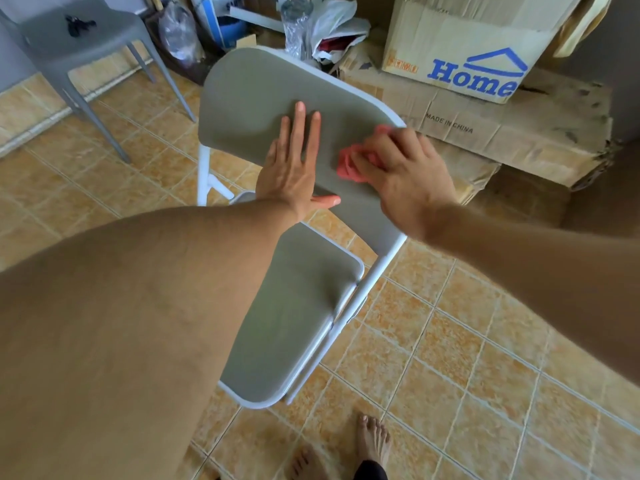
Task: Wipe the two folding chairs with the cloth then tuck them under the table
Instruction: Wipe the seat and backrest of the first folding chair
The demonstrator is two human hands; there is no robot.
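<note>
A grey folding chair with a white metal frame stands unfolded in the middle of the head view, its back panel tilted toward me. My left hand lies flat on that back panel, fingers straight. My right hand grips a bunched red cloth and presses it against the panel's right side, near the frame edge. Below my arms the chair's seat shows. No second folding chair and no table appear.
A grey plastic chair stands at the back left. Stacked cardboard boxes, plastic bags and a bottle crowd the back and right. My bare feet are on the orange tiled floor.
</note>
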